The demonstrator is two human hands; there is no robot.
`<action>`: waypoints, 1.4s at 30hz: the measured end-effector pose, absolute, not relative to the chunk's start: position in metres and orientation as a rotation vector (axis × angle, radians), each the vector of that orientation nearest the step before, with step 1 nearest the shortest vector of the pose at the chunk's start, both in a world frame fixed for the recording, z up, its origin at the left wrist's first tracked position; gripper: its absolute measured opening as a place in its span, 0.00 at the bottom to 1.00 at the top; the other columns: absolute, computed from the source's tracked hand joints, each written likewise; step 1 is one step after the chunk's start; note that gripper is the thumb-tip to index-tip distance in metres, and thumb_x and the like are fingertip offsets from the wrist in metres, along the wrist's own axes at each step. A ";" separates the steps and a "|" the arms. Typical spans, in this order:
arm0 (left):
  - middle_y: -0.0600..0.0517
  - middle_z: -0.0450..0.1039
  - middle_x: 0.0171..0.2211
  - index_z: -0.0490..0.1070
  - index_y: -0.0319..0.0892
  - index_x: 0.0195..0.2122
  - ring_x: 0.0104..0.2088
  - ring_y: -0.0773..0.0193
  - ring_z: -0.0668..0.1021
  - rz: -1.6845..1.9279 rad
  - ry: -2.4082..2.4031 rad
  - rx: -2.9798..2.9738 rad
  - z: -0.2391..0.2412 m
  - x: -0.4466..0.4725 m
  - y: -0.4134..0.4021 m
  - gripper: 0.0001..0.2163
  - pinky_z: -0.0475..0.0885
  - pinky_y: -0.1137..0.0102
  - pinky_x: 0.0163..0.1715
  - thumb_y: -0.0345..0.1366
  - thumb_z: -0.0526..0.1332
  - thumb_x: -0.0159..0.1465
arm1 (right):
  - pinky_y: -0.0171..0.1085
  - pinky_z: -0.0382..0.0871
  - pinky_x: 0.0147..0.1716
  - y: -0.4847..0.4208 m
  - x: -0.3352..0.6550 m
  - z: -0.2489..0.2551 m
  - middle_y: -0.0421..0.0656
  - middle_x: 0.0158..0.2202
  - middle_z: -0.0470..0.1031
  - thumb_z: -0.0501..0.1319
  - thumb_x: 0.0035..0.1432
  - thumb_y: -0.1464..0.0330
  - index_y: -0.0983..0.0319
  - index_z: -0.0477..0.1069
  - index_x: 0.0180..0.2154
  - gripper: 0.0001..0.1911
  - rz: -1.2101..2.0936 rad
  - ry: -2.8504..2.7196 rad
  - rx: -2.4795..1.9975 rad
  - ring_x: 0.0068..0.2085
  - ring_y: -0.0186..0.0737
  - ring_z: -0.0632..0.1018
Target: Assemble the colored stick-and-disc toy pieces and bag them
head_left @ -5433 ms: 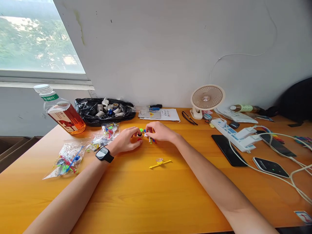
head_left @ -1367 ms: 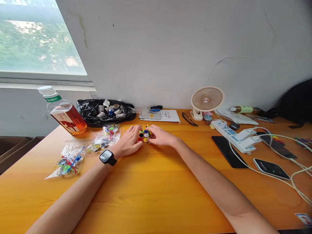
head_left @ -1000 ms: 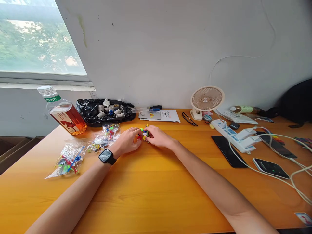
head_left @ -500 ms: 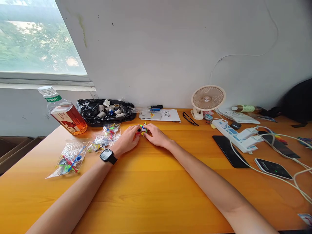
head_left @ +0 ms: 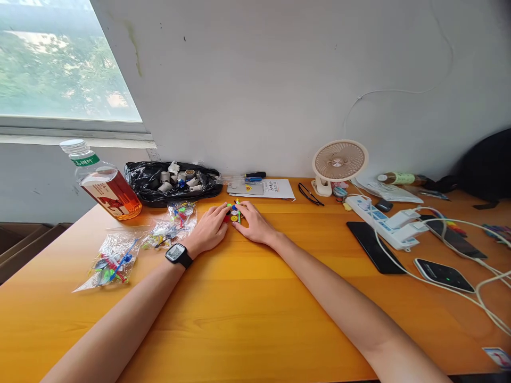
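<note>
A small cluster of colourful plastic pieces (head_left: 234, 217) lies on the wooden table between my two hands. Green, blue, white, red and yellow bits show in it, among them a yellow disc. My left hand (head_left: 209, 229), with a black watch on its wrist, rests palm down at the cluster's left side. Its fingers are stretched out and cover some of the pieces. On the other side, my right hand (head_left: 255, 223) curves around the cluster, thumb apart from the fingers. Neither hand visibly grips a piece. Clear bags of similar pieces (head_left: 171, 226) lie left of my left hand.
Another clear bag of parts (head_left: 112, 263) and a bottle of amber drink (head_left: 112, 191) stand or lie at left. Behind are a black plastic bag (head_left: 139, 183), paper (head_left: 281, 189) and glasses (head_left: 310, 194). A fan (head_left: 339, 160), power strip (head_left: 371, 218), phone (head_left: 375, 247) and cables occupy the right.
My left fingers have flattened over the left part of the cluster, hiding a dark round piece. My right fingers have spread slightly, and the yellow disc shows more fully.
</note>
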State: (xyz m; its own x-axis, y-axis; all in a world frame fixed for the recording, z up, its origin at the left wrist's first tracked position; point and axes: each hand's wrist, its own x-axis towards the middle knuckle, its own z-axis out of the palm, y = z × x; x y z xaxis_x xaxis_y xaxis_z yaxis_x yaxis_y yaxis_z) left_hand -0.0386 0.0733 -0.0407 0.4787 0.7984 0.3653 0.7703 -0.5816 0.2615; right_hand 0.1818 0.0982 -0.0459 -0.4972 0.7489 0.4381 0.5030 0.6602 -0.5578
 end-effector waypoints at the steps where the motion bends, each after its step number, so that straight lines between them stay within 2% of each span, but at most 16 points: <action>1: 0.35 0.64 0.71 0.62 0.34 0.70 0.70 0.45 0.67 0.699 1.413 2.647 -0.041 -0.038 0.073 0.25 0.65 0.48 0.70 0.31 0.51 0.72 | 0.53 0.68 0.66 0.097 0.181 -0.046 0.55 0.61 0.68 0.65 0.67 0.64 0.61 0.68 0.65 0.27 0.444 -2.224 -0.978 0.64 0.55 0.72; 7: 0.35 0.65 0.70 0.64 0.35 0.70 0.69 0.45 0.68 0.721 1.425 2.653 -0.040 -0.037 0.072 0.25 0.66 0.48 0.69 0.31 0.52 0.72 | 0.53 0.67 0.67 0.093 0.181 -0.043 0.56 0.61 0.68 0.64 0.68 0.62 0.63 0.66 0.66 0.28 0.389 -2.256 -1.013 0.64 0.56 0.72; 13: 0.37 0.65 0.70 0.63 0.33 0.70 0.67 0.46 0.69 0.748 1.445 2.670 -0.033 -0.035 0.068 0.26 0.65 0.51 0.69 0.30 0.52 0.70 | 0.50 0.72 0.61 0.091 0.181 -0.040 0.53 0.56 0.73 0.65 0.67 0.66 0.62 0.69 0.62 0.23 0.402 -2.218 -0.932 0.57 0.52 0.76; 17: 0.40 0.67 0.69 0.63 0.37 0.69 0.66 0.47 0.69 0.796 1.491 2.674 -0.025 -0.031 0.061 0.25 0.65 0.53 0.68 0.31 0.53 0.71 | 0.49 0.72 0.58 0.091 0.181 -0.039 0.52 0.54 0.75 0.66 0.68 0.64 0.61 0.69 0.61 0.23 0.391 -2.195 -0.905 0.55 0.51 0.77; 20: 0.41 0.69 0.68 0.66 0.40 0.68 0.64 0.45 0.71 0.868 1.627 2.646 -0.015 -0.028 0.058 0.23 0.67 0.52 0.64 0.33 0.54 0.71 | 0.49 0.72 0.58 0.091 0.182 -0.038 0.52 0.55 0.75 0.70 0.65 0.61 0.61 0.69 0.61 0.27 0.398 -2.208 -0.907 0.56 0.52 0.77; 23: 0.41 0.71 0.65 0.69 0.42 0.64 0.61 0.42 0.72 0.866 1.867 2.582 0.002 -0.035 0.060 0.22 0.69 0.50 0.59 0.37 0.57 0.70 | 0.49 0.71 0.60 0.089 0.181 -0.035 0.52 0.57 0.74 0.72 0.63 0.56 0.61 0.69 0.62 0.32 0.380 -2.222 -0.969 0.59 0.53 0.75; 26: 0.40 0.75 0.59 0.72 0.42 0.60 0.55 0.41 0.76 0.827 2.148 2.402 0.022 -0.058 0.066 0.20 0.72 0.52 0.54 0.44 0.56 0.71 | 0.51 0.70 0.60 0.086 0.181 -0.031 0.53 0.57 0.75 0.69 0.65 0.51 0.62 0.69 0.63 0.33 0.284 -2.221 -1.084 0.58 0.55 0.75; 28: 0.37 0.75 0.56 0.72 0.40 0.59 0.55 0.39 0.76 0.791 2.345 2.244 0.032 -0.079 0.068 0.23 0.73 0.52 0.52 0.49 0.55 0.71 | 0.51 0.71 0.58 0.084 0.180 -0.028 0.54 0.55 0.77 0.69 0.63 0.49 0.63 0.69 0.63 0.35 0.253 -2.221 -1.167 0.56 0.55 0.77; 31: 0.31 0.74 0.56 0.70 0.37 0.61 0.56 0.32 0.76 0.519 2.514 2.097 0.035 -0.107 0.066 0.31 0.72 0.49 0.51 0.58 0.53 0.70 | 0.50 0.72 0.56 0.083 0.181 -0.026 0.54 0.53 0.79 0.73 0.59 0.49 0.63 0.70 0.63 0.39 0.279 -2.223 -1.226 0.53 0.54 0.78; 35: 0.28 0.75 0.55 0.65 0.36 0.65 0.56 0.27 0.76 0.165 2.472 2.029 0.026 -0.123 0.059 0.40 0.71 0.45 0.51 0.66 0.51 0.67 | 0.48 0.72 0.56 0.083 0.181 -0.028 0.52 0.53 0.80 0.74 0.60 0.54 0.61 0.71 0.62 0.35 0.274 -2.232 -1.198 0.54 0.53 0.78; 38: 0.31 0.77 0.54 0.63 0.38 0.66 0.55 0.30 0.78 0.138 2.387 2.028 0.020 -0.125 0.058 0.38 0.73 0.49 0.49 0.64 0.53 0.66 | 0.47 0.73 0.54 0.082 0.181 -0.027 0.52 0.51 0.80 0.69 0.65 0.52 0.62 0.71 0.61 0.30 0.228 -2.215 -1.197 0.52 0.52 0.79; 42: 0.35 0.77 0.56 0.63 0.40 0.65 0.56 0.39 0.79 0.437 2.265 2.097 0.016 -0.132 0.062 0.33 0.74 0.57 0.49 0.55 0.59 0.65 | 0.49 0.71 0.55 0.073 0.184 -0.024 0.53 0.51 0.79 0.62 0.71 0.52 0.62 0.71 0.57 0.24 0.131 -2.175 -1.160 0.54 0.55 0.77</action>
